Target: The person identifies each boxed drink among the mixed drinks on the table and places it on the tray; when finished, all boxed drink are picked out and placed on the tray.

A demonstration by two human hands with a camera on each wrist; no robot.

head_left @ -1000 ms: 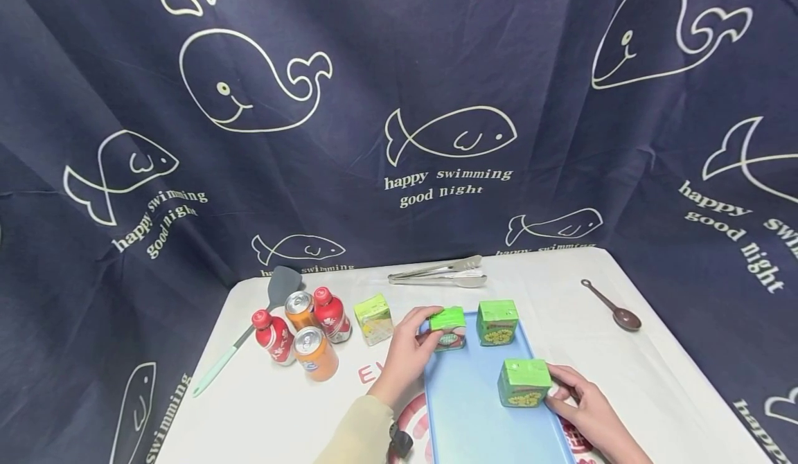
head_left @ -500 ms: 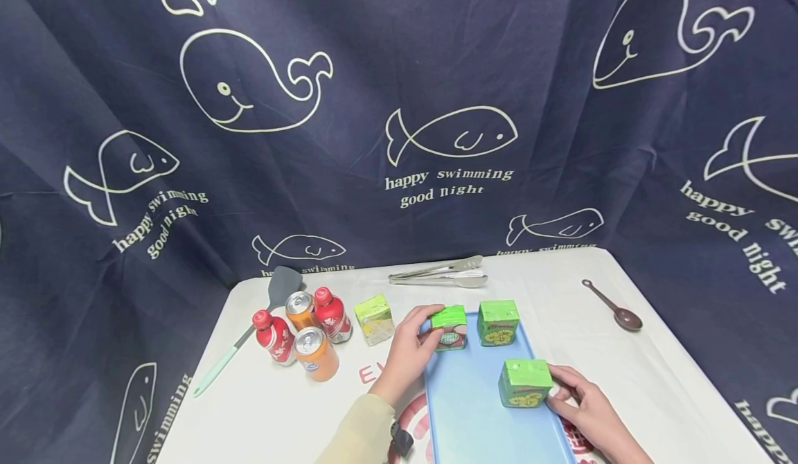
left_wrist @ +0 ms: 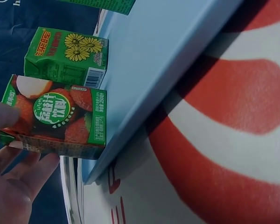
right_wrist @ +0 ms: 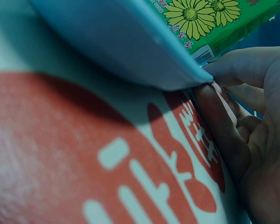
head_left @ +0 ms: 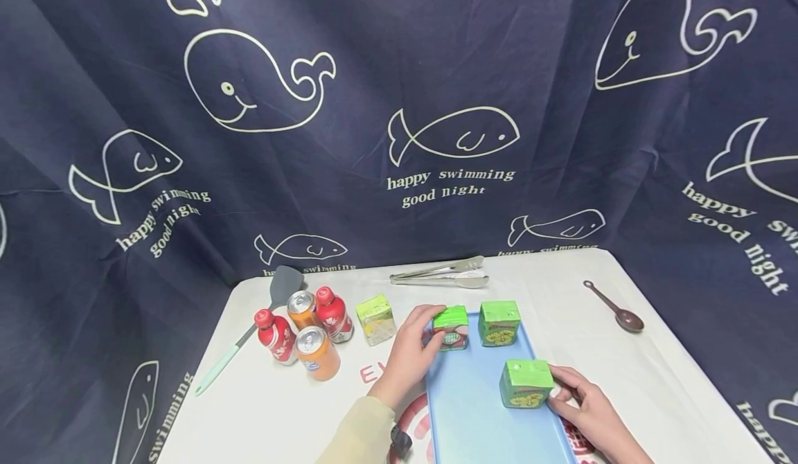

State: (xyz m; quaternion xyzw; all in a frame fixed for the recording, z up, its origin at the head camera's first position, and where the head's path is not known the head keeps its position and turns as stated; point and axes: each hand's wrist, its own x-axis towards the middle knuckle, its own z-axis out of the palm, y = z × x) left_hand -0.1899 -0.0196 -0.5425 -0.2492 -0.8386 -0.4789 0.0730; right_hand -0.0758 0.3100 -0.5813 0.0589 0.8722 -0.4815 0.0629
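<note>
In the head view, my left hand (head_left: 413, 353) is at a green litchi juice carton (head_left: 451, 328) standing at the far left corner of a blue tray (head_left: 474, 422). The left wrist view has the thumb on the front of this litchi carton (left_wrist: 51, 112) and the other fingers along its side. My right hand (head_left: 586, 405) pinches the tray's right rim (right_wrist: 177, 70), thumb below and a finger above. Close to it stands a chrysanthemum drink carton (head_left: 526, 384). A second chrysanthemum carton (head_left: 499, 323) stands beside the litchi one at the far end.
Left of the tray stand a yellow-green carton (head_left: 376, 320), two red bottles (head_left: 276, 339) and two orange cans (head_left: 318, 354). A spatula (head_left: 233, 350) lies at far left. Metal tongs (head_left: 439, 273) lie at the back, a brown spoon (head_left: 623, 316) at right.
</note>
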